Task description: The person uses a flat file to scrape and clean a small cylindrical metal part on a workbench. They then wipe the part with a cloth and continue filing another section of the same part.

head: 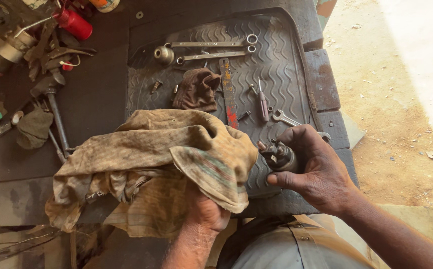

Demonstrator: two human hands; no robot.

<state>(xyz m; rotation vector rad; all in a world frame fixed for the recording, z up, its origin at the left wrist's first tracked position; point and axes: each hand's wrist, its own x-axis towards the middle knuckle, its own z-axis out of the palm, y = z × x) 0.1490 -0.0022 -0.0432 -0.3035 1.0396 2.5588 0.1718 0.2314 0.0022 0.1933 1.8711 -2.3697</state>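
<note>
My right hand [316, 167] grips a small dark metal cylindrical part [277, 155] with terminals at its end, held just above the near edge of a black ribbed rubber mat [281, 60]. My left hand [204, 211] is under a large dirty tan cloth [151, 159], gripping it from below; the cloth drapes over the mat's near left corner and hides most of that hand. The cloth's edge hangs close to the metal part, and I cannot tell whether they touch.
On the mat lie two long spanners [216, 50], a small metal bell-shaped piece [164, 55], a dark rag [196, 89], a flat file with a red tip [229, 94], a screwdriver [262, 102] and a short spanner [286, 118]. A hammer [54, 109], a red can [74, 24] and scrap crowd the left. Sandy ground lies to the right.
</note>
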